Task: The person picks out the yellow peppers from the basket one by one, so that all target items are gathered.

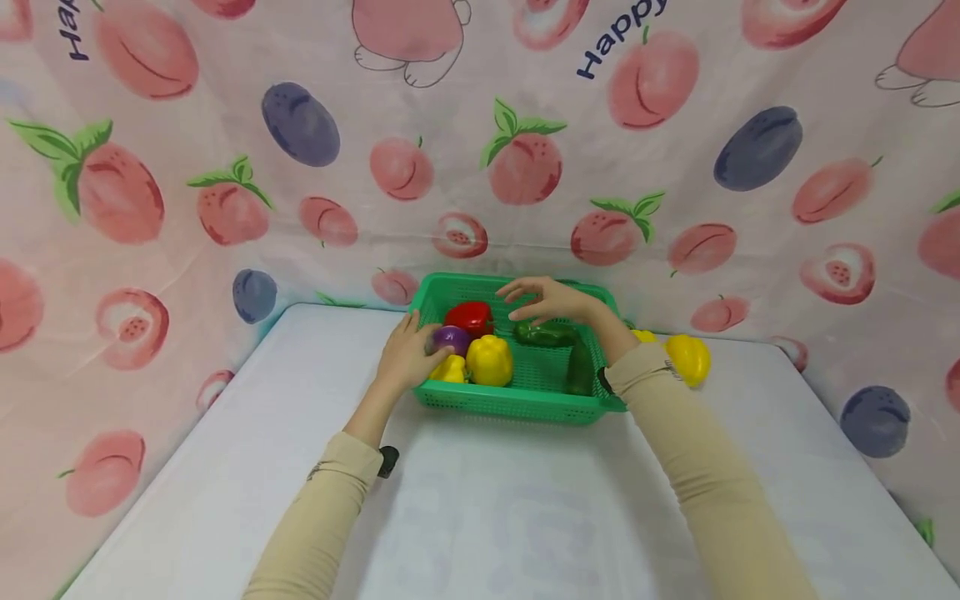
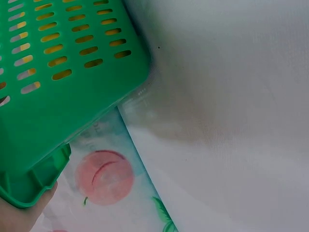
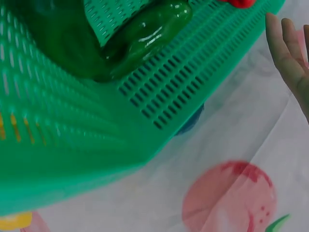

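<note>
A green plastic basket point(image 1: 517, 404) stands toward the back of the table. My left hand point(image 1: 405, 354) grips its left rim, fingers on the outside and thumb reaching over the inside; the left wrist view shows part of this hand point(image 2: 19, 215) under the rim. Beside the thumb lie a round, shiny purple vegetable point(image 1: 452, 340) and two yellow bell peppers point(image 1: 490, 361). A red bell pepper point(image 1: 471, 317) lies behind them. Over the basket's right half hovers my right hand point(image 1: 555, 302), fingers loosely extended and holding nothing. Below it are a green pepper point(image 1: 545, 334) and a dark green, long vegetable point(image 1: 580, 368).
Right of the basket, outside it, lie a yellow bell pepper point(image 1: 688, 360) and another yellow piece point(image 1: 643, 336), partly hidden by the right sleeve. The white tabletop point(image 1: 510, 508) spreads in front. Fruit-printed cloth point(image 1: 465, 200) hangs behind and at the sides.
</note>
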A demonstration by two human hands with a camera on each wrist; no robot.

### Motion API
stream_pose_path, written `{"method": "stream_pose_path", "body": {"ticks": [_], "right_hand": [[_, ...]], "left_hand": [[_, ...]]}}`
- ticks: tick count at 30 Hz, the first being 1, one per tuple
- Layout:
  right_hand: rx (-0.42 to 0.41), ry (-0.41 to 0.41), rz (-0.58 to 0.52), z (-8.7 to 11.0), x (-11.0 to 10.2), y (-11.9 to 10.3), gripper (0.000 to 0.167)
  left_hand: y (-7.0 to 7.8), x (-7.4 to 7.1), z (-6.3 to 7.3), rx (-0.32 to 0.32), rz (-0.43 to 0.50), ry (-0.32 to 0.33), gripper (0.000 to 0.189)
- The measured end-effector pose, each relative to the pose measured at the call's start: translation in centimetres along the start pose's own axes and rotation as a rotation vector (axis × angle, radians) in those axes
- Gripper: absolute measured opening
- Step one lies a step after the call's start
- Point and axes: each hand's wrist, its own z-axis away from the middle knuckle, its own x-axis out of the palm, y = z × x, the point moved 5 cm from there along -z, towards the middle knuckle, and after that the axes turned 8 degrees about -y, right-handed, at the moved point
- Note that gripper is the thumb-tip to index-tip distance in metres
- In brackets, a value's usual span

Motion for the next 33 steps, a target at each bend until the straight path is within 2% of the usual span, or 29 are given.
{"method": "stream_pose_path", "body": {"ticks": [5,12,21,26,33], "right_hand": [[-0.004,-0.040,0.042,-1.0,0.8,-0.1,0.049],[-0.076,-0.186,0.141,-2.4,2.4,-0.1,0.051],[-0.091,-0.272,0.216,-3.3,3.8,0.9,0.057],[-0.064,-0.309,0.232,-3.9,4.3,1.1,0.062],[0.039,-0.369,0.237,-4.2,5.0,1.1,0.068]], "left_hand": [[0.2,-0.1,0.1,0.008,-0.020,0.012,0.057],[0.3,-0.1,0.1,0.010,-0.032,0.011,0.057],[0.2,0.1,0.2,0.006,-0.039,0.011,0.058],[0.3,0.0,0.2,0.011,-0.028,0.020,0.058],[0.2,-0.1,0.3,0.019,-0.021,0.021,0.057]]}}
